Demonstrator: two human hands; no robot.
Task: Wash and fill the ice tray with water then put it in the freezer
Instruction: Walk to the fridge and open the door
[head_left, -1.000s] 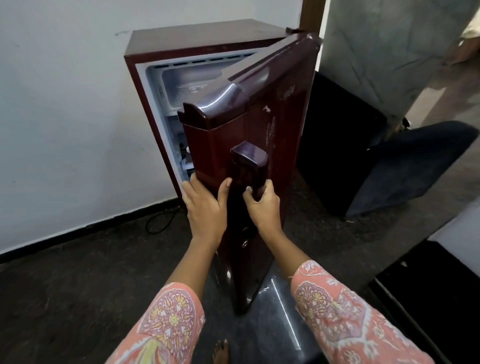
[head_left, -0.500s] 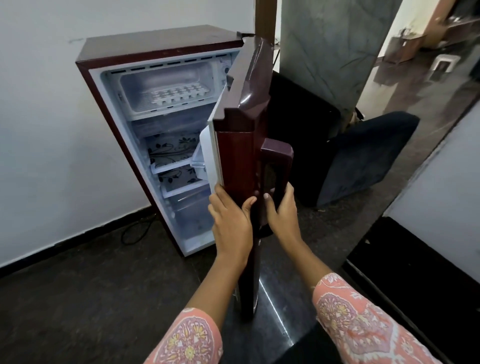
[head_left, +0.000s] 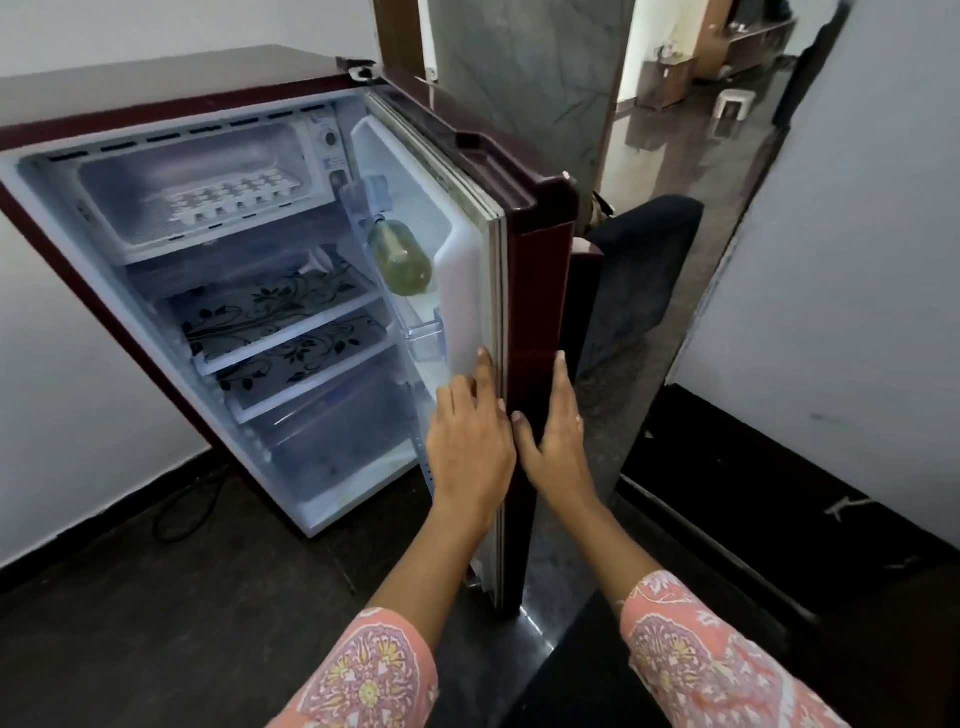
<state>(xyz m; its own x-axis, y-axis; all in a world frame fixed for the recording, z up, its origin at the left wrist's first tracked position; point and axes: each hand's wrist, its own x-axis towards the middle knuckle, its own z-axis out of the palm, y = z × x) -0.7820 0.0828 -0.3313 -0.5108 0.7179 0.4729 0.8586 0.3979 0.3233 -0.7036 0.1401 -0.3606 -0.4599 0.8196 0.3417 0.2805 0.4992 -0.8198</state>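
Ice tray (head_left: 228, 200) lay white in the freezer compartment (head_left: 197, 192) at the upper left of the frame, resting flat on the compartment floor. Whether it held water or ice could not be told from this view. Your left hand (head_left: 470, 447) was spread wide and flat against the white inner lining of the fridge door (head_left: 537, 291), holding nothing. Your right hand (head_left: 558, 441) was likewise flat and empty, pressed on the maroon outer face, so the door's edge sat between your two palms at mid-frame. A greenish bottle (head_left: 400, 254) stood in the door rack above your hands, and two flower-patterned shelves (head_left: 280, 327) sat bare below the freezer.

By my reading the task had barely begun: the fridge stood wide, but the tray was untouched, so taking it out, washing, filling and returning it all remained.
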